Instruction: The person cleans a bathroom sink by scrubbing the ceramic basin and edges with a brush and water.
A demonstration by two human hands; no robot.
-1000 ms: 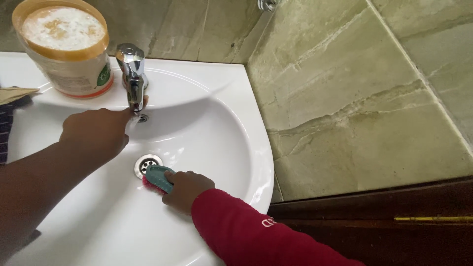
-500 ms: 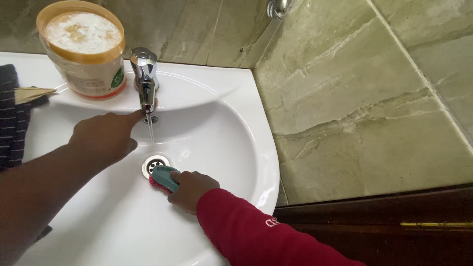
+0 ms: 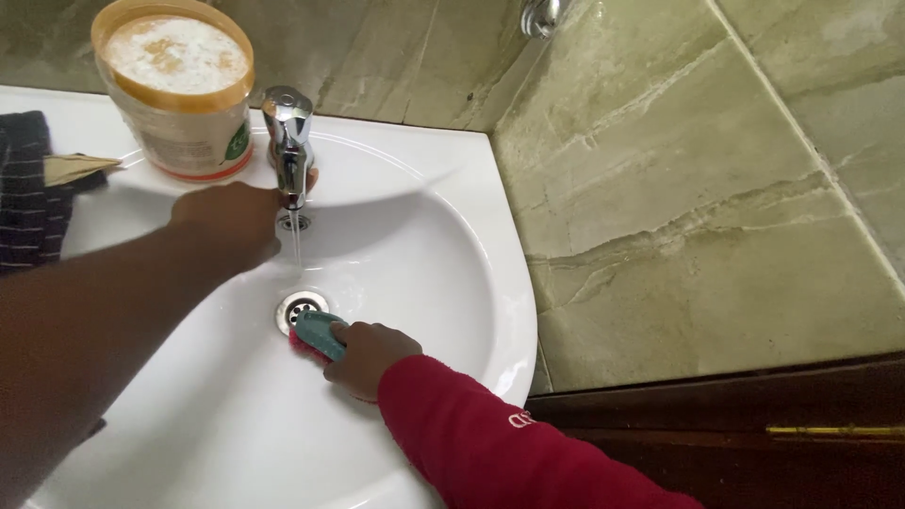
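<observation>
left hand (image 3: 231, 221) fingers hidden behind tap (image 3: 289, 141) | brush (image 3: 317, 337) bristles mostly covered, perhaps pink

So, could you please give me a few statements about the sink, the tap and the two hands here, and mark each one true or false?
1. The right hand holds a teal-backed scrubbing brush beside the drain. True.
2. The left hand lies flat on the sink rim, away from the tap. False: it is at the chrome tap.
3. No water comes from the tap. False: a thin stream falls into the basin.
4. A tub with an orange rim stands on the sink ledge to the left of the tap. True.
5. The right arm wears a blue sleeve. False: the sleeve is red.
</observation>
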